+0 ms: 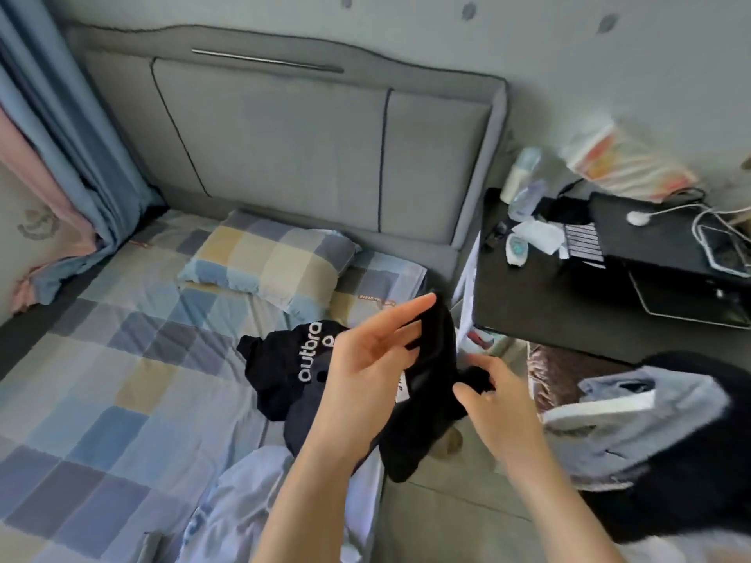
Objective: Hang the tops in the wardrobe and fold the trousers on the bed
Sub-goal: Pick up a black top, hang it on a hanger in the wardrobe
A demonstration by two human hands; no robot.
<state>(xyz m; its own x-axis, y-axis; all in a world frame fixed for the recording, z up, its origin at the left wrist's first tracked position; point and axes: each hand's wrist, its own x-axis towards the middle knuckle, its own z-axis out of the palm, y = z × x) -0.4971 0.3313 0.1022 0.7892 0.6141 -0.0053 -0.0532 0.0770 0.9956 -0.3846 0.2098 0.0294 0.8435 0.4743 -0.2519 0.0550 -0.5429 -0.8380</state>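
A black garment (426,404) hangs between my hands above the bed's right edge. My left hand (365,363) holds its upper part, fingers stretched out with the cloth draped behind them. My right hand (495,396) pinches a bunched bit of the same black cloth at its fingertips. A dark top with white lettering (292,371) lies crumpled on the checked bed sheet (122,359). A pale blue-white garment (252,501) lies on the bed near me. More clothes, grey-blue and black (650,432), are heaped at the right.
A checked pillow (268,262) rests against the grey padded headboard (309,148). A black bedside table (577,302) at the right carries a laptop, bottles, cables and papers. Blue and pink curtains (61,136) hang at the left. Floor shows between bed and table.
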